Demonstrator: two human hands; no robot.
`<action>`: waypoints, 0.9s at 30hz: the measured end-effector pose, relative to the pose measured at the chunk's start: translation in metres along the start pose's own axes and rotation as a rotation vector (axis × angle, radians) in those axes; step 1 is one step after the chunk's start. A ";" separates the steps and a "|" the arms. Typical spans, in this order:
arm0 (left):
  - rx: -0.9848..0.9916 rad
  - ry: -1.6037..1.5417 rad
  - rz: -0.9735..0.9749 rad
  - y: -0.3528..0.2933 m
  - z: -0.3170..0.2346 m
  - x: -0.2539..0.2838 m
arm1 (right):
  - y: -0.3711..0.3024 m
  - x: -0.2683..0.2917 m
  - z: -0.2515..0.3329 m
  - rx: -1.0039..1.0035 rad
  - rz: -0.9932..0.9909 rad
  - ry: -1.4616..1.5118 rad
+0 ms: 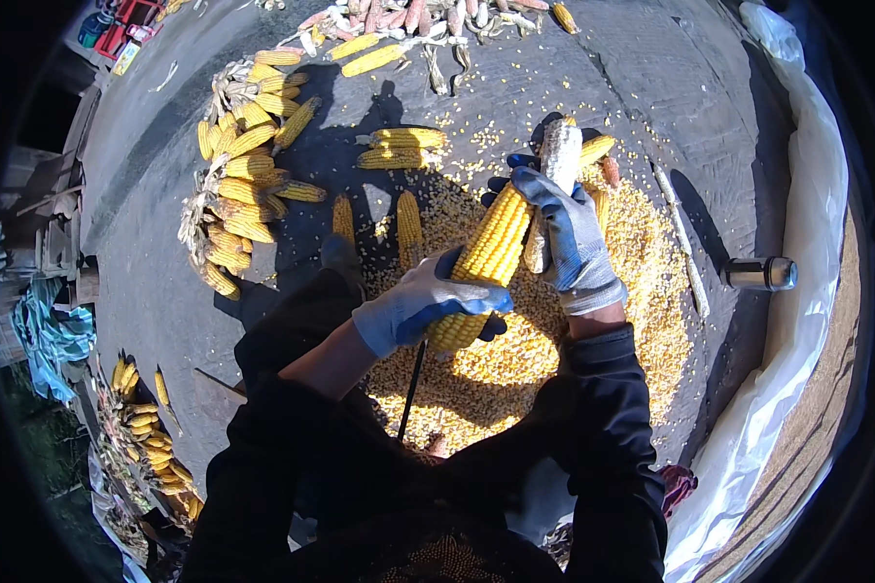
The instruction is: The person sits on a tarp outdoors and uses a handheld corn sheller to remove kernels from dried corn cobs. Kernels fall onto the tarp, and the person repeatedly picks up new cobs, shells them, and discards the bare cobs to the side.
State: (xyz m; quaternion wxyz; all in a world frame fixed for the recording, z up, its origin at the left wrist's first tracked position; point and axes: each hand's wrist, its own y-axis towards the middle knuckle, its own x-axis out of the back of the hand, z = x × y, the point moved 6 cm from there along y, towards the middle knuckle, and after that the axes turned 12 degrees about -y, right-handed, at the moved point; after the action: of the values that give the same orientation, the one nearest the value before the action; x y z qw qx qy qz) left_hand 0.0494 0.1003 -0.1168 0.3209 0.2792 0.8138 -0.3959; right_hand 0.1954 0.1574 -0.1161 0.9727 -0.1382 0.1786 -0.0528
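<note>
A yellow ear of corn [494, 243] lies slantwise between my two gloved hands, its rows of kernels facing up. My left hand [416, 299], in a grey glove with a blue palm, is closed around its lower end. My right hand [576, 238], gloved the same way, grips a pale, bare corncob [561, 154] against the ear's upper end. The fingers on the far side of both are mostly hidden. Loose kernels [506, 361] lie in a wide heap beneath my hands. Just beyond the right hand, another yellow ear [597, 149] shows partly behind the cob.
Husked ears [248, 194] lie in a curved row at the left. A few single ears [399, 148] rest nearer the heap. Stripped cobs [428, 17] are piled at the far edge. On the right stand a metal flask [760, 273], a thin stick [683, 238] and white plastic sheeting [797, 301].
</note>
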 end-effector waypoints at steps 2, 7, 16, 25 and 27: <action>-0.392 0.789 -0.135 0.000 -0.023 0.006 | -0.007 -0.007 0.015 -0.020 0.023 -0.056; -0.153 0.143 -0.066 0.006 0.000 0.006 | -0.008 -0.011 0.005 0.218 -0.297 -0.210; -0.712 1.042 -0.234 0.000 -0.023 0.005 | -0.004 -0.032 0.017 0.172 -0.054 -0.046; 0.028 0.045 -0.044 -0.007 -0.015 0.003 | 0.003 -0.005 0.000 0.185 -0.261 -0.170; -0.073 0.191 -0.046 -0.006 -0.018 0.003 | 0.001 0.000 -0.004 -0.086 -0.225 -0.043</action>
State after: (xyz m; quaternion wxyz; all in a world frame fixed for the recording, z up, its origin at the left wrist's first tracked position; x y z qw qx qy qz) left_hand 0.0383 0.1125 -0.1079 0.2425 0.2851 0.8609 -0.3446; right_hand 0.1939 0.1571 -0.1198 0.9575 -0.2000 0.1430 -0.1511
